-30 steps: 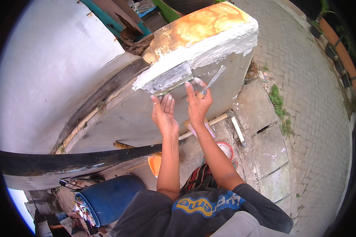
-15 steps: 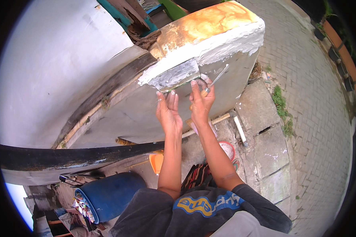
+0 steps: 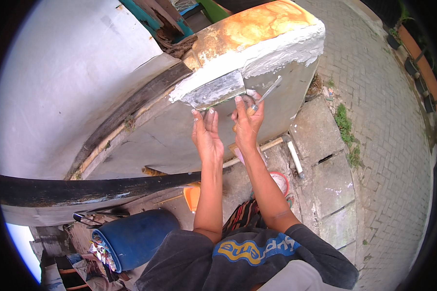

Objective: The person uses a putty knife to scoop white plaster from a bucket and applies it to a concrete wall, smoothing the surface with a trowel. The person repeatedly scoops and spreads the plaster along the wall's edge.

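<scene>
Both my hands are raised to the face of a low wall (image 3: 165, 145). Between them a flat, grey rectangular plate (image 3: 216, 90), smeared with white, lies against the wall just under a band of white putty (image 3: 277, 50). My left hand (image 3: 208, 135) pinches the plate's lower left edge between thumb and fingers. At its lower right edge, my right hand (image 3: 247, 121) grips it too. The same right hand also keeps hold of a putty knife (image 3: 270, 90) with a wooden handle, its narrow blade pointing up and right. Some right fingers are hidden behind the plate.
Orange-brown staining covers the wall's top (image 3: 257, 24). Below stand a red-rimmed bucket (image 3: 279, 182) with white contents and an orange plastic item (image 3: 192, 198). A white pipe (image 3: 294, 159) runs near concrete slabs. A blue barrel (image 3: 138, 240) lies at lower left; paving (image 3: 388, 145) spreads right.
The putty knife in my right hand has turned slightly, its blade now showing broader. Both hands and the plate stay almost where they were.
</scene>
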Demonstrator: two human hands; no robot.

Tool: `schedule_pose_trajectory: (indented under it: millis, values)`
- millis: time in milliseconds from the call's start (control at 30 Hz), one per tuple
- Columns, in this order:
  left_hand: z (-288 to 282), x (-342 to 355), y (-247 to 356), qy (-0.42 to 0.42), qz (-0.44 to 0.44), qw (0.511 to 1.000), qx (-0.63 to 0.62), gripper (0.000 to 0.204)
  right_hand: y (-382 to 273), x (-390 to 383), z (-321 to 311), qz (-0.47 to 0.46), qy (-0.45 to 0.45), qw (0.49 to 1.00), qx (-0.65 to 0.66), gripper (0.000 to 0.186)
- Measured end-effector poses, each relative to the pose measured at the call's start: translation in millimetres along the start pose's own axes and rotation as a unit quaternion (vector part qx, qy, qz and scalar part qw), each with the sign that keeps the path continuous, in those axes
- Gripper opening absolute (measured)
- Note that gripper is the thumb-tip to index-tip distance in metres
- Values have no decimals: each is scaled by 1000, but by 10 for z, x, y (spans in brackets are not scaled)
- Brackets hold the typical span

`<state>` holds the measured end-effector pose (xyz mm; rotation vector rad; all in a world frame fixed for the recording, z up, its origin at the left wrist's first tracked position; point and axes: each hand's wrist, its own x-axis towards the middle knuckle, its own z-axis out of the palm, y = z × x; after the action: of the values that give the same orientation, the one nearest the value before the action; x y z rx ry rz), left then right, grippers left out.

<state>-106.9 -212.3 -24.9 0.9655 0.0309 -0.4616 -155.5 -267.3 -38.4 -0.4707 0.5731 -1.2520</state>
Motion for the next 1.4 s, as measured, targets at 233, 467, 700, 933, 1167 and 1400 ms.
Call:
schedule_pose_trajectory:
  millis: [233, 467, 700, 933, 1167, 1400]
  values:
    - [-4, 6, -17, -1, 0, 1000, -1, 56, 16, 37, -12, -18, -7, 1000, -22, 42]
    - [21, -16, -12, -9, 9, 1000, 2, 58, 67, 72, -26, -41, -3, 998, -44, 40]
    - [-35, -44, 15, -58, -6, 997, -48, 46, 11, 113, -30, -50, -10, 997, -56, 41]
    - [0, -100, 1, -64, 8, 996, -66, 27, -21, 145, -61, -64, -30, 996, -62, 41]
    - [17, -146, -17, -97, 10, 993, -66, 19, -104, 168, -65, -66, -35, 994, -81, 40]
    - [53, -181, -34, -90, 16, 995, -41, 26, -155, 168, -188, -90, -72, 984, -137, 39]
